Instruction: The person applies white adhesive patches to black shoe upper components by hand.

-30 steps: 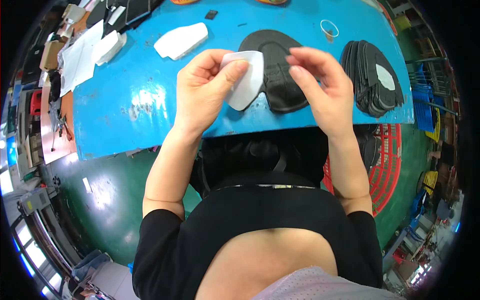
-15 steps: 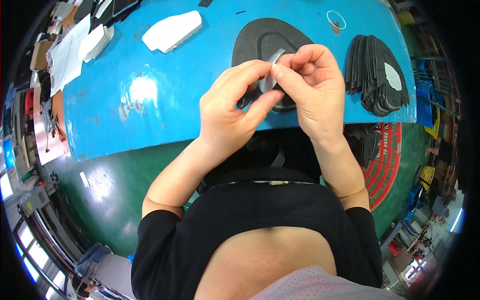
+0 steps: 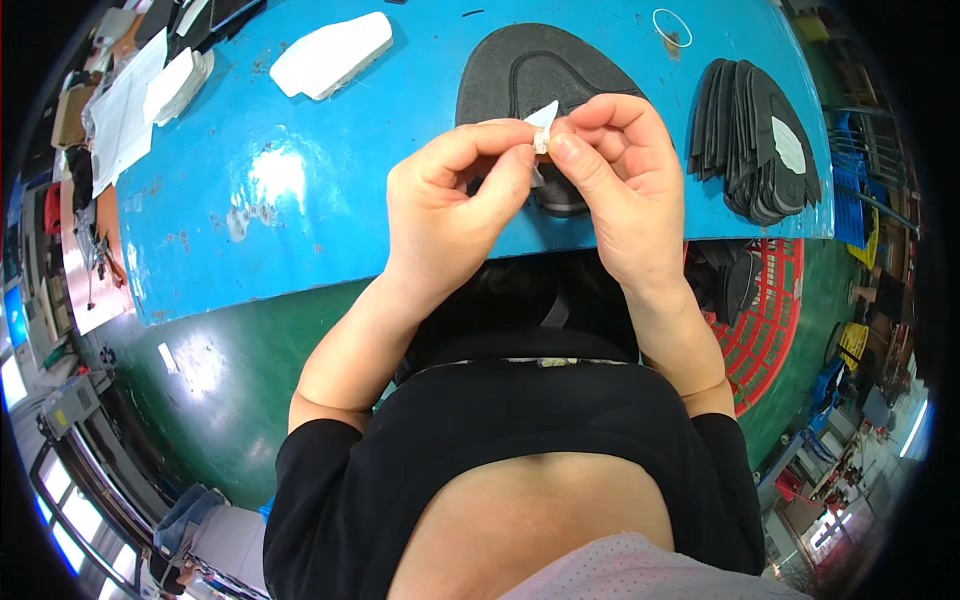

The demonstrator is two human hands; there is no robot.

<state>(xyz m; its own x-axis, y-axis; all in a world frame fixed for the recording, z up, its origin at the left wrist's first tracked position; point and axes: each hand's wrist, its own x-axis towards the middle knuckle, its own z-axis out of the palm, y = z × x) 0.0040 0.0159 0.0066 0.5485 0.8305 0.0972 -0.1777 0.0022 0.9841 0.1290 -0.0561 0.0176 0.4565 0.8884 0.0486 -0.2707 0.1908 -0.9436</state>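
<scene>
Between my two hands, above the blue table, is a small white piece of thin material (image 3: 542,116), pinched by the fingertips of both. My left hand (image 3: 450,200) grips its left edge with thumb and forefinger. Thumb and forefinger of my right hand (image 3: 635,190) close on its right edge, the other fingers curled. Beneath them on the table lies a dark grey rounded flat piece (image 3: 490,80) with a curved raised line, partly hidden by my hands. What the white piece is cannot be made out.
To the right stands a fanned stack of dark grey pieces (image 3: 735,130) with a white oval patch (image 3: 788,145). White cut pieces (image 3: 335,55) lie at the back left, more in a pile (image 3: 180,85). A white ring (image 3: 672,28) sits far right. Below the table edge is a red basket (image 3: 775,320).
The white piece has turned and its tip now points up between my fingertips. My left thumb has closed in against the forefinger. The view has shifted slightly.
</scene>
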